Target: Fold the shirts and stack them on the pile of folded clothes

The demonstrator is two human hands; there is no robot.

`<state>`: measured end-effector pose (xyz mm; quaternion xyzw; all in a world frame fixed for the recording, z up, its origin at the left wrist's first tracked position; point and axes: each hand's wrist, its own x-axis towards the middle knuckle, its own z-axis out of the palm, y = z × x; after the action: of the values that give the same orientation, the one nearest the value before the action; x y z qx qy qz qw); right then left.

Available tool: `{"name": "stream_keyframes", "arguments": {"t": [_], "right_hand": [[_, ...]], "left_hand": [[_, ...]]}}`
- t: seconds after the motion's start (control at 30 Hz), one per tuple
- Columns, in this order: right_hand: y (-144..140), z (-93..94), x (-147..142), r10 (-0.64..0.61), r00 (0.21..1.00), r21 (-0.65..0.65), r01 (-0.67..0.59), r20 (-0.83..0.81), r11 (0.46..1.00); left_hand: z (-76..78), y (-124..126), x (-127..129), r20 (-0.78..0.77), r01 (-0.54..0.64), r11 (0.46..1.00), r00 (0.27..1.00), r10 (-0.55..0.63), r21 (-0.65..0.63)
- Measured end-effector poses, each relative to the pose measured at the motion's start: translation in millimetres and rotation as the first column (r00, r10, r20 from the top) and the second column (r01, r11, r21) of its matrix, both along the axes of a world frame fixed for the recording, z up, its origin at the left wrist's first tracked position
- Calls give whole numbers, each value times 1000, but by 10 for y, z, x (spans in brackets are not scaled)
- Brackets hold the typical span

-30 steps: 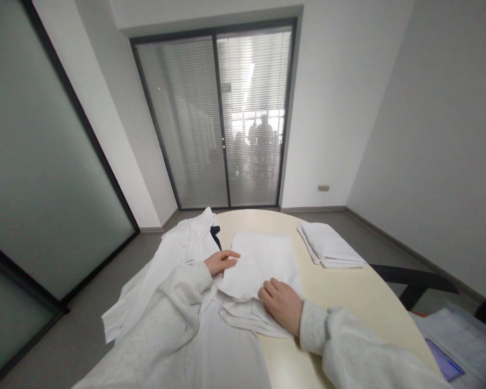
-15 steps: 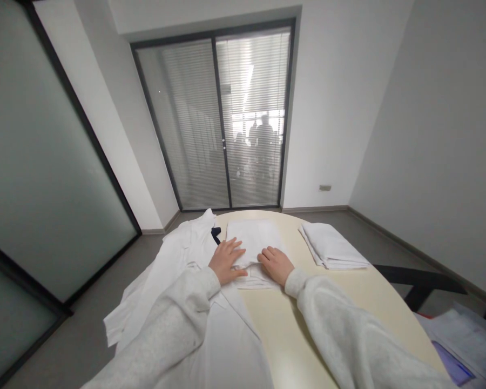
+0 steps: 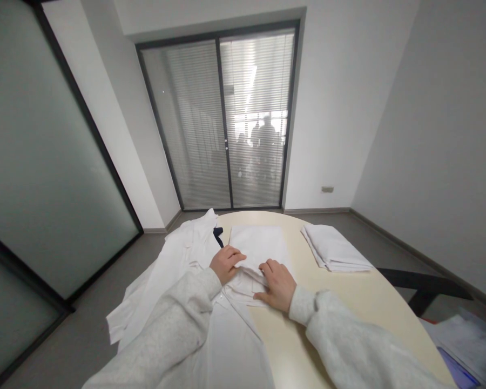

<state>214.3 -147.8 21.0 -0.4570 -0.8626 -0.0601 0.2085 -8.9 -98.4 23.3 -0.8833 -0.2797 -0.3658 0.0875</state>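
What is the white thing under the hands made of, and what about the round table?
The white folded garment looks like thin woven cloth, maybe cotton: matte, with soft creases and limp layered edges where both hands press it. The round cream table looks like smooth laminate or painted wood, with a faint sheen and no visible grain; the picture cannot settle which.

Right of where we grip, well apart on the round beige table (image 3: 348,308), lies a stack of folded white cloths (image 3: 335,247). To the left, a heap of loose white garments (image 3: 168,265) drapes over the table edge. Beyond stand sliding glass doors with blinds (image 3: 222,119); papers (image 3: 461,346) lie far right.
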Motion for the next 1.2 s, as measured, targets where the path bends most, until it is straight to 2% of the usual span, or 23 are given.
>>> {"name": "stream_keyframes", "arguments": {"t": [0.1, 0.2, 0.3, 0.47, 0.57, 0.63, 0.73, 0.83, 0.97, 1.07, 1.2], "right_hand": [[-19, -80, -12, -47, 998, -52, 50, 41, 997], [44, -95, 8, -77, 988, -30, 82, 136, 996], [110, -51, 40, -62, 977, -38, 72, 205, 997], [186, 148, 194, 92, 988, -254, -58, 121, 966], [197, 305, 347, 162, 984, -303, -132, 76, 944], [182, 375, 427, 179, 978, -308, -139, 108, 941], [139, 380, 462, 180, 965, -333, -110, 189, 936], [107, 277, 423, 168, 950, -381, -58, 263, 923], [121, 139, 410, 111, 944, -414, 29, 311, 910], [140, 137, 422, 42, 933, -375, 102, 357, 921], [116, 171, 300, -52, 916, -106, 102, 397, 989]], "left_hand": [[17, -27, 6, 14, 44, 999, 999, -44, 6], [46, -77, 19, 17, 118, 993, 993, -118, 5], [84, -141, 42, -29, 150, 986, 988, -153, -67], [221, -224, 88, -30, 109, 969, 993, -118, -221], [318, -282, 136, -3, 116, 958, 993, -122, -264], [354, -339, 195, -74, 115, 946, 987, -143, -304], [352, -454, 322, -298, 52, 919, 937, -180, -390], [312, -564, 443, -492, -80, 887, 853, -176, -455], [276, -595, 479, -572, -192, 860, 809, -134, -473], [284, -499, 386, -589, -222, 843, 797, -132, -490], [293, -316, 201, -592, -269, 879, 806, -18, -393]]}}
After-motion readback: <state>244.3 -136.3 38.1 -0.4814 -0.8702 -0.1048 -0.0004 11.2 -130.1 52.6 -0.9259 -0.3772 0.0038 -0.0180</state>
